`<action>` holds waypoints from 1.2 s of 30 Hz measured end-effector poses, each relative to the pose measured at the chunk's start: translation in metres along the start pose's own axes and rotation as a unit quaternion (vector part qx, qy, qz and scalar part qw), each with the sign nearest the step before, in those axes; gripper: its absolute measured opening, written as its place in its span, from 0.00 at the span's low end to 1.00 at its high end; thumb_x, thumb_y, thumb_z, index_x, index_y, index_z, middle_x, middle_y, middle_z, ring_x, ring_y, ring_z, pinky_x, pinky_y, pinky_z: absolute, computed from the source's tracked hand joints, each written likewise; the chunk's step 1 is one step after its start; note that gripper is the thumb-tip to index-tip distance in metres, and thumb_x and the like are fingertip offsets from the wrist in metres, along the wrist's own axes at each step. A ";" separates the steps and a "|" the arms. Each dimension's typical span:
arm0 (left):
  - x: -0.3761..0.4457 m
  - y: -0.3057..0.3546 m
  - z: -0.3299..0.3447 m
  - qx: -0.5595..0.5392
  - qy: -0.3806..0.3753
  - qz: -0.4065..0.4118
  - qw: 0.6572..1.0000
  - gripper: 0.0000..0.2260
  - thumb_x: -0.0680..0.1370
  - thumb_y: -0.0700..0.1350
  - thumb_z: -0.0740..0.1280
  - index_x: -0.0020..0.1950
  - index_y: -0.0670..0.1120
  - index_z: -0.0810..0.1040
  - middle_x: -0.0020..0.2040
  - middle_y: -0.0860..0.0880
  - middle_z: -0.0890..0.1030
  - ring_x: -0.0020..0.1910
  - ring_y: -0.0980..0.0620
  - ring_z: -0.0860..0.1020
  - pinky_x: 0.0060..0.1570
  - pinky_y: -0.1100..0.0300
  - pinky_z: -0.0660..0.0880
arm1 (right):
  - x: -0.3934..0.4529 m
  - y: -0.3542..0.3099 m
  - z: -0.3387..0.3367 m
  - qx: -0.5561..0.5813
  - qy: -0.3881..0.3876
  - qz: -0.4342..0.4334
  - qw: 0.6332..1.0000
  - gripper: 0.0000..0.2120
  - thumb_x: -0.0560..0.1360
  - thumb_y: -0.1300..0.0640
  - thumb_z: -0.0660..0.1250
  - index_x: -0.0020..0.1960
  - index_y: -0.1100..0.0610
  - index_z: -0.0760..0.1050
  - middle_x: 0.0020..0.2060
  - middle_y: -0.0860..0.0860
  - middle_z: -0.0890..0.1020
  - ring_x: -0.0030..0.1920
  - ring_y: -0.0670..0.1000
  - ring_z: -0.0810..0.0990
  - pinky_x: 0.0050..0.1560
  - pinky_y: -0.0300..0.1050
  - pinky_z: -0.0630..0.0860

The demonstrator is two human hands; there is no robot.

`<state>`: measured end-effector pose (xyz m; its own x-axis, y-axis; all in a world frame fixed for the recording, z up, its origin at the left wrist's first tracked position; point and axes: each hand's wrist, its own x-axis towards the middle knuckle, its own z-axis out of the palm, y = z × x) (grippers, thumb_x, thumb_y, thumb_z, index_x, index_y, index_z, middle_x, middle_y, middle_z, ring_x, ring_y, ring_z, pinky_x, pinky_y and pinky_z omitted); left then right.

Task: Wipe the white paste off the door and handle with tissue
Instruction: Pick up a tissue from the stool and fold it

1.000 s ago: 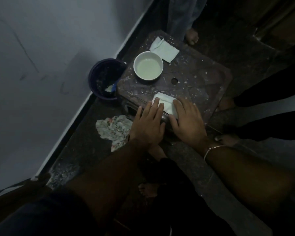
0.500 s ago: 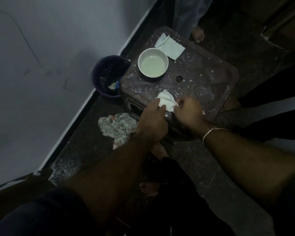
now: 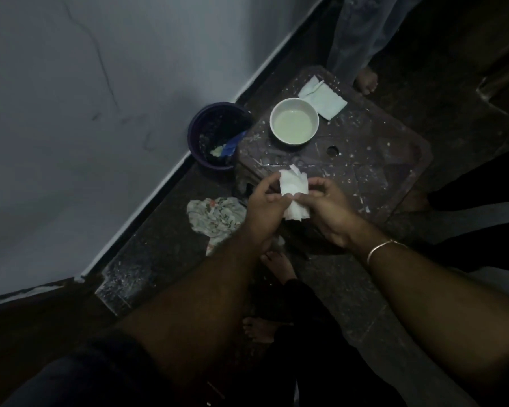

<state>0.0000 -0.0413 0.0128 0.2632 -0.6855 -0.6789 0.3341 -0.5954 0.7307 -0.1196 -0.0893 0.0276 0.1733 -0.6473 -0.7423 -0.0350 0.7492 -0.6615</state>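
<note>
I am pinching the tissue (image 3: 294, 191) between my left hand (image 3: 266, 207) and right hand (image 3: 328, 207), bowl (image 3: 294, 121) beyond them.

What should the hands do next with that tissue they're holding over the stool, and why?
Probably finish bunching the tissue into a wad held in one hand. Left hand and right hand both pinch it above the stool, and it looks loose and only partly folded. No door or handle is in view, so wiping cannot start yet.
</note>
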 end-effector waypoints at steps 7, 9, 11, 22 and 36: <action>-0.039 0.041 -0.048 -0.057 0.022 0.024 0.998 0.26 0.74 0.21 0.61 0.70 0.35 0.74 0.57 0.37 0.82 0.44 0.53 0.83 0.44 0.62 0.82 | -0.025 -0.024 0.046 -0.070 -0.088 -0.067 0.991 0.23 0.78 0.69 0.63 0.69 0.51 0.70 0.48 0.61 0.82 0.45 0.56 0.81 0.44 0.52 0.80; -0.052 0.052 -0.068 -0.061 0.047 0.028 0.997 0.26 0.74 0.21 0.61 0.70 0.36 0.74 0.61 0.35 0.81 0.48 0.50 0.83 0.44 0.62 0.82 | -0.034 -0.028 0.063 -0.080 -0.145 -0.097 0.981 0.28 0.76 0.73 0.63 0.67 0.46 0.73 0.42 0.60 0.83 0.41 0.53 0.81 0.44 0.48 0.79; -0.063 0.060 -0.085 -0.056 0.071 0.043 0.995 0.27 0.74 0.21 0.61 0.71 0.36 0.74 0.62 0.36 0.81 0.53 0.47 0.82 0.49 0.59 0.81 | -0.042 -0.033 0.080 -0.108 -0.178 -0.119 0.971 0.29 0.73 0.76 0.64 0.65 0.48 0.76 0.41 0.53 0.85 0.41 0.47 0.82 0.42 0.41 0.81; -0.173 0.087 -0.180 -0.152 0.239 0.127 0.951 0.04 0.77 0.39 0.73 0.50 0.46 0.84 0.40 0.49 0.87 0.39 0.52 0.84 0.45 0.58 0.83 | -0.120 -0.054 0.189 -0.239 -0.306 -0.201 0.899 0.22 0.69 0.75 0.71 0.50 0.49 0.81 0.46 0.54 0.86 0.44 0.51 0.86 0.46 0.46 0.83; -0.343 0.100 -0.269 -0.173 0.349 0.218 0.895 0.19 0.75 0.26 0.69 0.65 0.36 0.78 0.50 0.41 0.84 0.45 0.51 0.83 0.54 0.56 0.81 | -0.259 -0.044 0.299 -0.254 -0.472 -0.211 0.817 0.07 0.72 0.67 0.73 0.47 0.57 0.81 0.44 0.63 0.82 0.42 0.54 0.80 0.45 0.42 0.81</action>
<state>0.1866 0.2469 0.2999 0.8975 -0.3202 -0.3032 0.2909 -0.0866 0.9528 0.1315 0.0873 0.2813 0.9496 -0.2553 -0.1821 -0.1391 0.1776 -0.9742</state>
